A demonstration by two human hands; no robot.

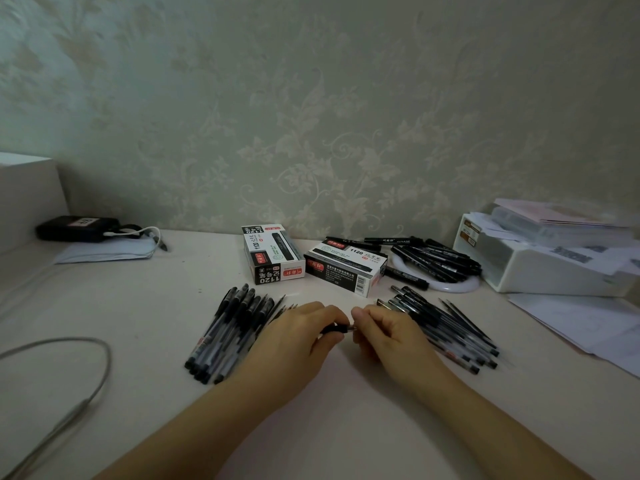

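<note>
Left hand (298, 336) grips a black pen (335, 329); right hand (388, 332) seemingly pinches its tip.

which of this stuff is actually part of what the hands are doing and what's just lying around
In the job: left hand, right hand, the pen they hold, left pen pile, right pen pile.
Lying about: left marker box, right marker box, loose markers, power bank, grey cable, papers.

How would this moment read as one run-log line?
left hand: grips small black plastic pen part | right hand: pinches its other end | clear-barrelled black pens: piles beside both hands
</note>
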